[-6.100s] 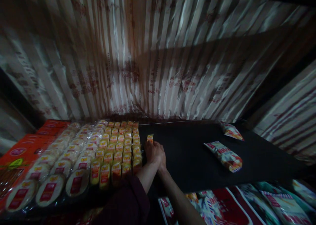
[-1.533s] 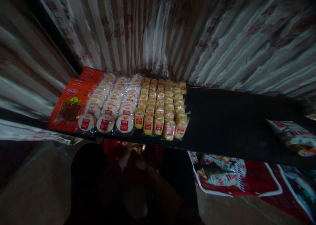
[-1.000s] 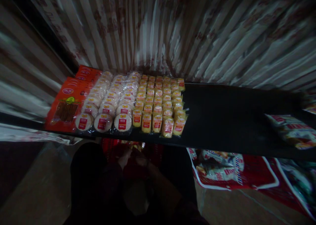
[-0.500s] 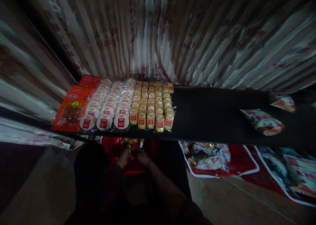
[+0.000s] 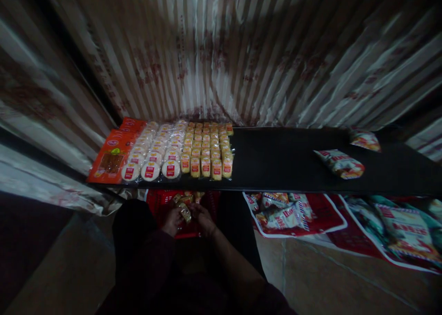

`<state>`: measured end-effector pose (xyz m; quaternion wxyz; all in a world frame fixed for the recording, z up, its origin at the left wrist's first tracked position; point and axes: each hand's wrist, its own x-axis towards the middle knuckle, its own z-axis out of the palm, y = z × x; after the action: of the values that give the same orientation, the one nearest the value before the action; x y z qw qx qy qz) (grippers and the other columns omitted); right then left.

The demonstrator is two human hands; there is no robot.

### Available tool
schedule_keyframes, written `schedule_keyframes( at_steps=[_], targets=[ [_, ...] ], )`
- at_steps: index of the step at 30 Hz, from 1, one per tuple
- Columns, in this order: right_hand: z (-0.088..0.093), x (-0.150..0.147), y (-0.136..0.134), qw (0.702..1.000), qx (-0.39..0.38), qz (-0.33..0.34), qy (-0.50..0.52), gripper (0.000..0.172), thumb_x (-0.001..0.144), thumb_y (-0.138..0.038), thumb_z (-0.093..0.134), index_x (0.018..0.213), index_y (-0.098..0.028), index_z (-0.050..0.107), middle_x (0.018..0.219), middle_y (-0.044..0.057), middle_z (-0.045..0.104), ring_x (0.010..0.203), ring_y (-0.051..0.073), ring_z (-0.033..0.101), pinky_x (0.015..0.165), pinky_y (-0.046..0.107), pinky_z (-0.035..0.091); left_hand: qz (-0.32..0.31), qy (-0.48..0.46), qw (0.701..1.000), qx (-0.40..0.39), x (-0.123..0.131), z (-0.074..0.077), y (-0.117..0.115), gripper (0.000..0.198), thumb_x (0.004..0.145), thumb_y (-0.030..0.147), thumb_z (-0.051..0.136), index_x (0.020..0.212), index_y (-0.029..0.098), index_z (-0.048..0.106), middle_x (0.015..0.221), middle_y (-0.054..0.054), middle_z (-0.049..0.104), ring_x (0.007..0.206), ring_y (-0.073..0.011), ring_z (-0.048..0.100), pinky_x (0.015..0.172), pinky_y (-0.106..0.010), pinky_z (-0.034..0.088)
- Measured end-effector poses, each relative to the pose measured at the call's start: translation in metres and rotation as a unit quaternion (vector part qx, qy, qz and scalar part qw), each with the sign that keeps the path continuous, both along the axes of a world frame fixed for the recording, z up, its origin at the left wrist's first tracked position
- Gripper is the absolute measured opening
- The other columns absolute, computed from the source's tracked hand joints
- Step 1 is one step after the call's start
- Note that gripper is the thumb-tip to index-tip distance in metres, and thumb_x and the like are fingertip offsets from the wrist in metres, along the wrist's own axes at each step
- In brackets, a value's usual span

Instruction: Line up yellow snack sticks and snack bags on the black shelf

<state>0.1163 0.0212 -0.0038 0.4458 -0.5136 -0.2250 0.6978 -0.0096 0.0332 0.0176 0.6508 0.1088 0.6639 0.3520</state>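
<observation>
- I'd pinch that small, shiny gold-wrapped packet (image 5: 185, 212) lightly, so the wrapper doesn't crumple
- it's lower centre of the frame, between both hands, over the red plastic basket (image 5: 189, 235)
- left hand (image 5: 171, 222) looks to be gripping it; right hand (image 5: 204, 219) is just beside, too dark to tell its grip tbh

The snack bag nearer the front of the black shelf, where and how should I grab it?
Likely best: pinch the snack bag by its flat left end, coming from the left. That end looks thin, while the rest looks fuller and a second bag lies behind the right end.
</observation>
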Motion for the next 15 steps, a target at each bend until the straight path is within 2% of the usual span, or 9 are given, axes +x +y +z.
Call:
schedule_keyframes(
  at_steps=[6, 15],
  targets=[
    [0.009, 0.002, -0.01, 1.0, -0.007, 0.008, 0.009, 0.049, 0.045, -0.042, 0.081, 0.086, -0.018, 0.067, 0.079, 0.004, 0.07, 0.075, 0.021, 0.065, 0.07, 0.033, 0.049, 0.024, -0.051, 0.998, 0.012, 0.002, 0.007, -0.009, 0.01, 0.079, 0.012, 0.052, 0.08, 0.014, 0.061, 0.076, -0.005, 0.066, 0.072, -0.012, 0.063, 0.066, -0.02, 0.049],
    [0.017, 0.006, -0.014, 0.999, -0.016, -0.015, 0.034, 0.063, 0.04, -0.039, 0.083, 0.097, -0.018, 0.066, 0.081, 0.003, 0.071, 0.068, 0.018, 0.064, 0.066, 0.031, 0.048, 0.042, -0.109, 0.991, 0.063, 0.001, 0.012, -0.022, 0.013, 0.079, 0.009, 0.055, 0.088, 0.016, 0.061, 0.089, -0.008, 0.07, 0.089, -0.015, 0.067, 0.09, -0.029, 0.051]
  ],
)
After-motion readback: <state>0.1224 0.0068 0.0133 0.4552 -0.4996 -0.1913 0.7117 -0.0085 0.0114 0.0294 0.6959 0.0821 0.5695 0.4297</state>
